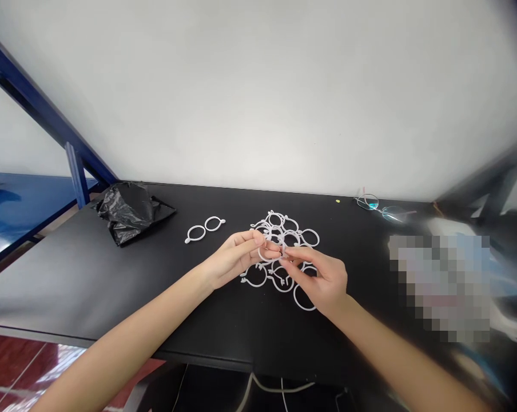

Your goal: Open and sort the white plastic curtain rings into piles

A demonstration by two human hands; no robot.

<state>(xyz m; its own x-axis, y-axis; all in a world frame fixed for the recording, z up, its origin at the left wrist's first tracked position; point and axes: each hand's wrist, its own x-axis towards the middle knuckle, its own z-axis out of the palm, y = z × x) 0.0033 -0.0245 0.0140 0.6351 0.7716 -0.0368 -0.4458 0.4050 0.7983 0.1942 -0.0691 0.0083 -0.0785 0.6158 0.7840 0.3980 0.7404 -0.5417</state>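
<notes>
Both my hands meet over a loose pile of white plastic rings (255, 285) with small clip-like tabs, which look like curtain rings. Pinched between the thumb and fingers of my left hand (233, 260) is one white ring (261, 257), held a little above the pile. My right hand (322, 277) comes in from the other side, thumb and forefinger closed on the same ring's right edge; the fingertips partly hide the contact. Off to the left, two more white rings (205, 228) lie side by side on the black table (190, 309), apart from the pile.
A crumpled black plastic bag (132, 209) lies at the table's left rear. Eyeglasses (370, 203) rest near the wall at the right rear. A blurred, pixelated package (438, 286) is at the right. Blue metal bars (48, 97) slant up at the left. A cable (279, 389) hangs below the front edge.
</notes>
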